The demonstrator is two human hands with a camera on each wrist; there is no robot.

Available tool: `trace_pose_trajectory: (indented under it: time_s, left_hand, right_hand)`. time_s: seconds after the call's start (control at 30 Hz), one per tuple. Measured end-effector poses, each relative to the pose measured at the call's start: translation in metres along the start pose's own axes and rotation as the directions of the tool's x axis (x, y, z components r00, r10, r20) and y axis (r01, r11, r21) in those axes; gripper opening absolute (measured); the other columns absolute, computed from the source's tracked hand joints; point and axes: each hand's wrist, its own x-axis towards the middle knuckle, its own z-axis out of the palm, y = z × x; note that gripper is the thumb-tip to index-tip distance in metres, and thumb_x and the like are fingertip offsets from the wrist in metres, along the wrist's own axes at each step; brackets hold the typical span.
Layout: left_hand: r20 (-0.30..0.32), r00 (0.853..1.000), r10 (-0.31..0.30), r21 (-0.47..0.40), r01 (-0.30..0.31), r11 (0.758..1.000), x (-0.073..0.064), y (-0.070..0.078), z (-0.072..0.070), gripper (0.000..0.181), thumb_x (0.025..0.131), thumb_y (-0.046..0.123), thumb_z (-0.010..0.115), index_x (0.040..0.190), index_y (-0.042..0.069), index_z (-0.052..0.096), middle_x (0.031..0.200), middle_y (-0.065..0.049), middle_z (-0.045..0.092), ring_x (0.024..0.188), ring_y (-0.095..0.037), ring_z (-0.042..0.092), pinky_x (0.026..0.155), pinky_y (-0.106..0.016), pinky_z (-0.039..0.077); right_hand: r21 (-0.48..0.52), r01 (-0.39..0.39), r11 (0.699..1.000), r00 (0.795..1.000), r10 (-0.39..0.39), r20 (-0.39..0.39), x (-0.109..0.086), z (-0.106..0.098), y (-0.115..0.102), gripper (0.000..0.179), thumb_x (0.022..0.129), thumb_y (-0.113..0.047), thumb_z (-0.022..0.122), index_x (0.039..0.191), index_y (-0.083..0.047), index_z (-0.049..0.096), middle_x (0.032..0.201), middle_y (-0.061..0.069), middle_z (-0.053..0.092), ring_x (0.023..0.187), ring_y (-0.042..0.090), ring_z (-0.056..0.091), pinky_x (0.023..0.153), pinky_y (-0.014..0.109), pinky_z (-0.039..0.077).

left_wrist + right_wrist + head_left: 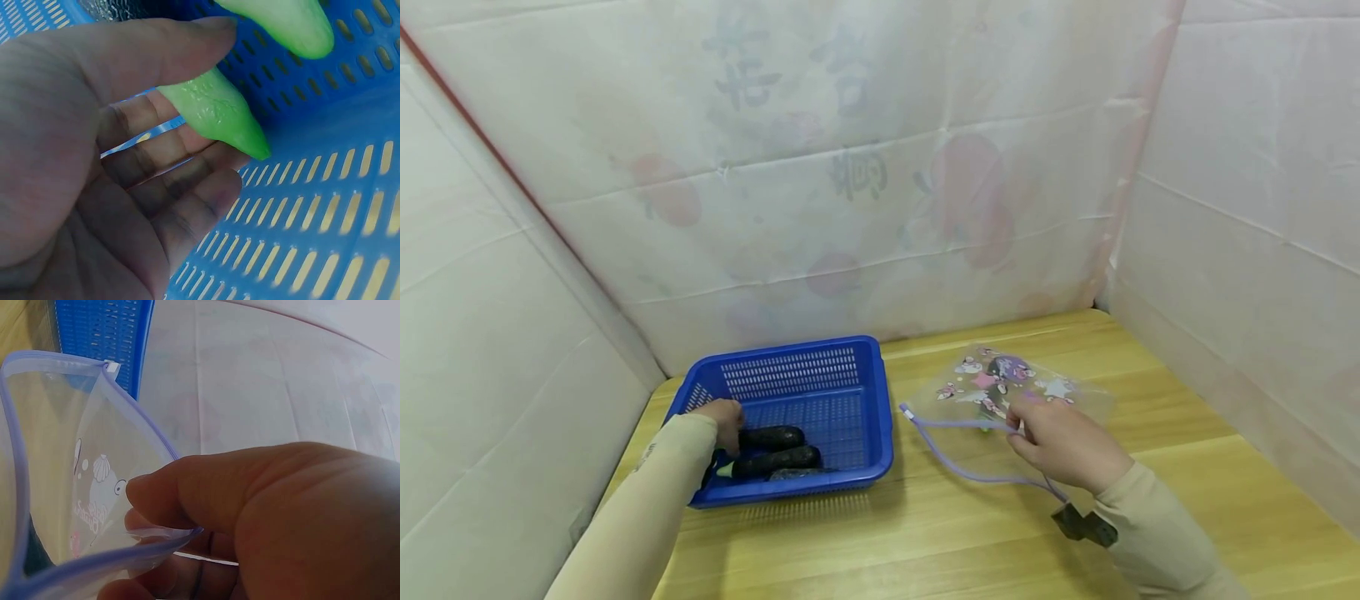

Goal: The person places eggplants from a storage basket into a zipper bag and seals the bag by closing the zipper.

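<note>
In the blue basket point(880, 417), my left hand point(724, 421) holds a dark eggplant point(772, 437) by its left end. The left wrist view shows the thumb over its pale green stem end point(215, 112) and the fingers beneath. A second eggplant point(782, 461) lies alongside, nearer to me, and a third dark one point(801, 473) is partly hidden by the basket's front wall. My right hand point(1067, 437) pinches the purple zip rim of a clear printed bag point(1056, 387); the right wrist view shows its mouth spread apart. Something dark and green shows at the bag, its kind unclear.
Both the basket and the bag rest on a wooden table point(940, 533), basket at left, bag at right. White printed sheets point(880, 167) hang behind and on both sides. A small black device point(1084, 527) is on the right wrist.
</note>
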Motion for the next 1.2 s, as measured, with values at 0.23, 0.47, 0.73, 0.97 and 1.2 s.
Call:
trace_pose_trajectory:
  time_s: [0.23, 0.47, 0.73, 0.97, 1.2]
  left_hand:
    - [-0.029, 0.999, 0.027, 0.013, -0.027, 1.000, 0.003, -0.001, 0.005, 0.038, 0.072, 0.007, 0.084, 0.103, 0.005, 0.063, 0.096, -0.006, 0.062, 0.087, -0.021, 0.057, 0.077, -0.041, 0.052]
    - [-0.051, 0.997, 0.061, 0.015, -0.060, 0.998, 0.010, -0.006, 0.012, 0.031, 0.074, 0.001, 0.080, 0.077, 0.011, 0.051, 0.073, -0.002, 0.047, 0.068, -0.018, 0.049, 0.058, -0.030, 0.041]
    - [-0.069, 0.994, 0.089, 0.011, -0.088, 0.996, 0.006, -0.008, 0.012, 0.039, 0.075, 0.001, 0.079, 0.068, 0.013, 0.042, 0.065, 0.000, 0.037, 0.059, -0.015, 0.042, 0.053, -0.027, 0.035]
    - [-0.069, 0.990, 0.121, 0.048, -0.118, 0.992, 0.002, -0.004, 0.007, 0.030, 0.075, 0.004, 0.080, 0.073, 0.010, 0.050, 0.069, -0.001, 0.047, 0.063, -0.016, 0.047, 0.055, -0.028, 0.041]
    - [-0.082, 0.983, 0.167, 0.085, -0.160, 0.983, -0.004, 0.004, -0.001, 0.022, 0.074, 0.008, 0.082, 0.090, 0.005, 0.066, 0.084, -0.004, 0.064, 0.076, -0.018, 0.061, 0.067, -0.035, 0.054]
  right_hand:
    - [0.006, -0.003, 1.000, 1.000, 0.003, 0.007, 0.000, 0.001, 0.001, 0.013, 0.087, -0.012, 0.067, 0.081, -0.019, 0.056, 0.068, -0.012, 0.047, 0.053, 0.002, 0.040, 0.048, 0.021, 0.038]
    - [0.015, -0.008, 1.000, 1.000, 0.007, 0.010, 0.000, 0.000, 0.001, 0.013, 0.087, -0.012, 0.067, 0.081, -0.019, 0.056, 0.066, -0.012, 0.047, 0.051, 0.002, 0.040, 0.046, 0.022, 0.037]
    - [0.006, -0.003, 1.000, 1.000, 0.003, 0.002, 0.000, 0.003, 0.001, 0.014, 0.086, -0.013, 0.067, 0.081, -0.019, 0.056, 0.066, -0.013, 0.047, 0.051, 0.002, 0.040, 0.046, 0.021, 0.038]
    - [0.008, -0.001, 1.000, 1.000, 0.001, 0.006, -0.001, 0.000, -0.002, 0.014, 0.087, -0.012, 0.067, 0.081, -0.019, 0.056, 0.068, -0.012, 0.047, 0.053, 0.002, 0.040, 0.048, 0.021, 0.038]
    - [0.005, -0.010, 1.000, 1.000, 0.010, 0.004, -0.001, -0.001, -0.003, 0.014, 0.086, -0.012, 0.068, 0.082, -0.019, 0.056, 0.068, -0.012, 0.048, 0.054, 0.002, 0.041, 0.048, 0.021, 0.038]
